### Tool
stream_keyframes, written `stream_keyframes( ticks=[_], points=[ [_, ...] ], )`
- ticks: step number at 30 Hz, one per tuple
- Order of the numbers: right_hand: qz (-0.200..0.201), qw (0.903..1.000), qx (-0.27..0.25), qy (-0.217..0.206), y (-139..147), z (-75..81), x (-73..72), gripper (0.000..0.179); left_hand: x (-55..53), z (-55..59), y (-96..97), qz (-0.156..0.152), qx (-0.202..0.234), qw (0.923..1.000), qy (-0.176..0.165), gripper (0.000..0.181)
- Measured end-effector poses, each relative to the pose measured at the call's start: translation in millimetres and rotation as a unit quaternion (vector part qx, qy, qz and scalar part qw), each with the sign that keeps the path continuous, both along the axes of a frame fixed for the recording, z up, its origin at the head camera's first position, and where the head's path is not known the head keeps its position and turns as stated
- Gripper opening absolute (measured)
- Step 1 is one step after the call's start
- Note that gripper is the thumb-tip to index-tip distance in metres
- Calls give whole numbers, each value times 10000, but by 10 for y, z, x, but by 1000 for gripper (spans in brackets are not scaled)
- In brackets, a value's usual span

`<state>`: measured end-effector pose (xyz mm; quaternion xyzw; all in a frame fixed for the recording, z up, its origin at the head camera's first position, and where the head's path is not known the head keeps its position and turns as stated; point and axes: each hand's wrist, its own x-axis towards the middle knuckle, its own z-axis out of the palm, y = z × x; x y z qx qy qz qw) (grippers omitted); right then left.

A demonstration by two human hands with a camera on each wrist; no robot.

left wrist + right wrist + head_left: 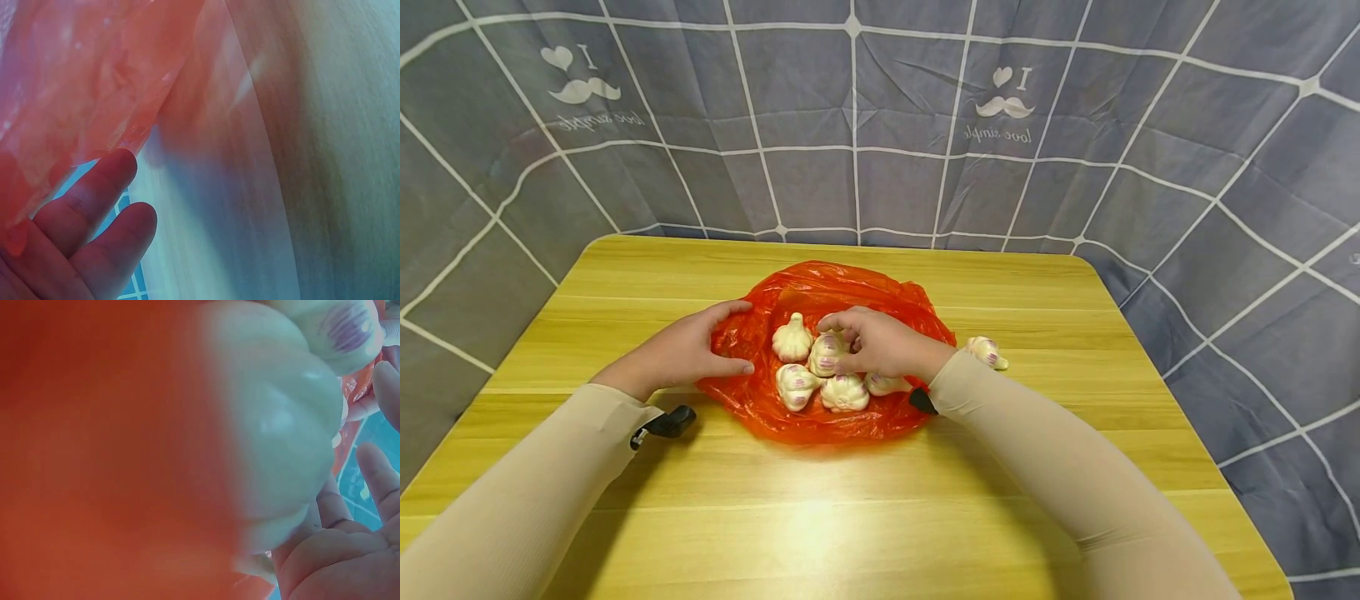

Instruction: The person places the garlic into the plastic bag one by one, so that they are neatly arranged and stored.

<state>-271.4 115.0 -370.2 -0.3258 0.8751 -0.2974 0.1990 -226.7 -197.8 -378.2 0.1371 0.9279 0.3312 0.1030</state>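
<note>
A crumpled red plastic bag (842, 429) lies spread on the table, with several garlic bulbs (846, 392) at its opening. At the bag's left edge my left hand (692, 346) touches the plastic, thumb and forefinger spread apart. Two of its fingers (103, 187) show against the red film in the left wrist view. My right hand (883, 343) reaches over the bag and holds a purple-streaked garlic bulb (825, 356) between thumb and fingers. Another bulb (883, 384) sits partly hidden under that hand. Close to the right wrist camera, a pale bulb (281, 431) blocks much of the view.
One garlic bulb (986, 352) lies on the wooden table (820, 517) just right of the bag, partly behind the right sleeve. A grey checked curtain (895, 108) hangs along the table's back and sides. Black wrist mounts (672, 422) stick out from the sleeves.
</note>
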Motion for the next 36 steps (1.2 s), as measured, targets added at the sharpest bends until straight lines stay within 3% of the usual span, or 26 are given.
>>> stream_keyframes(
  ticks=[14,25,36],
  points=[
    [-157,9993,-148,-314,62,46,4,61,-6,6,15,25,-24,10000,-32,96],
    [-162,9990,-313,-292,129,72,1,65,-11,8,21,46,-64,10000,-34,96],
    [-279,9973,-605,-311,329,212,13,63,-12,26,29,76,-110,9999,-66,97]
  ],
)
